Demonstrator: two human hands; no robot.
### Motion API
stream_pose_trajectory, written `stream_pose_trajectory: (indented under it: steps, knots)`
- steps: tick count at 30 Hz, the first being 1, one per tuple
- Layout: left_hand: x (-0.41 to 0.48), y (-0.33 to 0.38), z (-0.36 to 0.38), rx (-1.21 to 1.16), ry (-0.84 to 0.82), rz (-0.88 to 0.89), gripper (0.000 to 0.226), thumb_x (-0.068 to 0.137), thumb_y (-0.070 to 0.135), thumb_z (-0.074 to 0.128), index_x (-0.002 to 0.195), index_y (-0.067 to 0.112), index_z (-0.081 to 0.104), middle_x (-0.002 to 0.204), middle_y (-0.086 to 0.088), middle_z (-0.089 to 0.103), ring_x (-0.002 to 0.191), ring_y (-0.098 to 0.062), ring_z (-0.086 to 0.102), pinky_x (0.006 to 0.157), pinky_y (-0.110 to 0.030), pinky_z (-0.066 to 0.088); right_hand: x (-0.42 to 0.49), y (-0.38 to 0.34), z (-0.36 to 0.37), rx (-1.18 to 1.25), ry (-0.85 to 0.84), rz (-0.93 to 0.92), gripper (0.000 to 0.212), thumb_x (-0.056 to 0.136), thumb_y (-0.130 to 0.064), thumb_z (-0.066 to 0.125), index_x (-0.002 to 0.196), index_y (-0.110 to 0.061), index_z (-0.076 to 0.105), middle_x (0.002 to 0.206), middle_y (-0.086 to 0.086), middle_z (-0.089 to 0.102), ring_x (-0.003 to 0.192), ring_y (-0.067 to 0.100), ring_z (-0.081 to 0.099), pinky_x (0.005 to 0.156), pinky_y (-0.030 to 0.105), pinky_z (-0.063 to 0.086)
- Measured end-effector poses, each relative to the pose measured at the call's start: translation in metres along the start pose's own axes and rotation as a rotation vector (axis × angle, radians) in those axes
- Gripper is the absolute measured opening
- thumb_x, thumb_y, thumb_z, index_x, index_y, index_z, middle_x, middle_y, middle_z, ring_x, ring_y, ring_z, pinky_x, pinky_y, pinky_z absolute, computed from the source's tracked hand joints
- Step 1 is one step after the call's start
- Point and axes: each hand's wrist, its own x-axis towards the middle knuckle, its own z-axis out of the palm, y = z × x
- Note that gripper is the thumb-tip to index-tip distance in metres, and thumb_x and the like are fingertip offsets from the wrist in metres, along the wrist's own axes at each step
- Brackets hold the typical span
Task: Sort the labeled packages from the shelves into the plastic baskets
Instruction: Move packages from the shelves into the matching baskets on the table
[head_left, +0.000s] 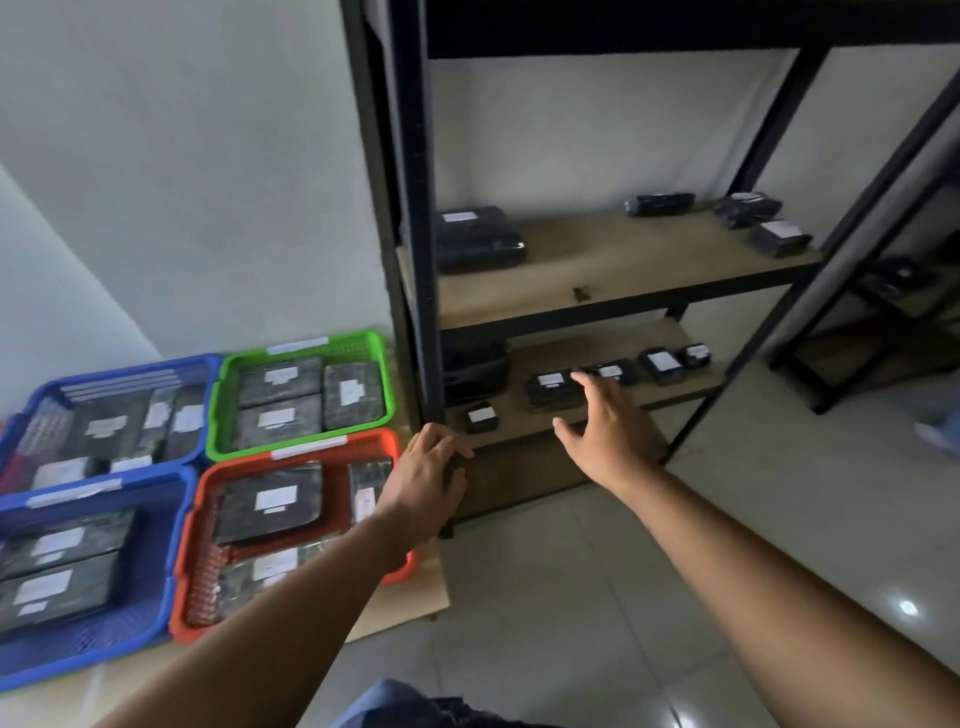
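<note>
Labeled package (550, 394) lies just beyond right hand (613, 435), apart from left hand (429, 467).

Black, white-labeled packages (553, 389) lie flat on the lower shelf (571, 348) and the shelf above (613, 260). More fill the green basket (358, 336), orange basket (189, 545) and two blue baskets (171, 561) alongside.

The left arm reaches toward 2 o'clock, left hand (431, 470) flat with fingers a little bent. The right arm reaches toward 10 o'clock, right hand (610, 423) spread wide.
</note>
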Motion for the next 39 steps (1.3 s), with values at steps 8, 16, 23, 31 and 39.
stream_pose_trajectory:
  steps: [8, 16, 23, 31, 39]
  knots:
    - [0.114, 0.071, 0.036, 0.01, 0.001, 0.136, 0.023, 0.094, 0.018, 0.068, 0.116, 0.025, 0.068, 0.124, 0.009, 0.052, 0.114, -0.016, 0.055, 0.098, -0.037, 0.053, 0.065, 0.082, -0.042, -0.003, 0.082, 0.021, 0.062, 0.087, -0.044, 0.075, 0.141, -0.023, 0.053, 0.129, 0.005, 0.061, 0.121, 0.03, 0.057, 0.097, 0.048, 0.053]
    - [0.258, 0.112, 0.108, 0.054, 0.022, 0.155, 0.034, 0.089, 0.02, 0.072, 0.121, 0.029, 0.064, 0.127, 0.011, 0.052, 0.121, -0.016, 0.051, 0.104, -0.041, 0.05, 0.145, 0.158, -0.055, 0.052, 0.101, 0.089, 0.059, 0.089, -0.042, 0.075, 0.141, -0.023, 0.055, 0.131, 0.005, 0.059, 0.121, 0.027, 0.057, 0.094, 0.041, 0.054]
    - [0.357, 0.137, 0.15, 0.144, -0.027, 0.166, 0.039, 0.088, 0.026, 0.069, 0.126, 0.029, 0.063, 0.133, 0.008, 0.053, 0.126, -0.02, 0.05, 0.109, -0.039, 0.04, 0.246, 0.226, -0.071, 0.009, 0.056, 0.085, 0.056, 0.092, -0.043, 0.072, 0.141, -0.025, 0.052, 0.137, 0.006, 0.054, 0.124, 0.029, 0.053, 0.093, 0.046, 0.054]
    - [0.438, 0.155, 0.191, 0.236, -0.081, 0.209, 0.054, 0.089, 0.041, 0.071, 0.141, 0.028, 0.062, 0.144, 0.005, 0.058, 0.136, -0.022, 0.05, 0.114, -0.041, 0.036, 0.349, 0.287, -0.058, -0.035, 0.044, -0.001, 0.058, 0.088, -0.041, 0.075, 0.139, -0.02, 0.056, 0.13, 0.009, 0.059, 0.119, 0.033, 0.056, 0.095, 0.048, 0.054]
    - [0.482, 0.177, 0.227, 0.268, -0.14, 0.084, 0.07, 0.089, 0.056, 0.069, 0.154, 0.044, 0.046, 0.156, 0.016, 0.046, 0.145, -0.013, 0.038, 0.12, -0.039, 0.029, 0.452, 0.337, -0.052, -0.209, -0.089, -0.218, 0.067, 0.091, -0.052, 0.067, 0.148, -0.025, 0.043, 0.142, 0.007, 0.05, 0.132, 0.032, 0.049, 0.106, 0.055, 0.044]
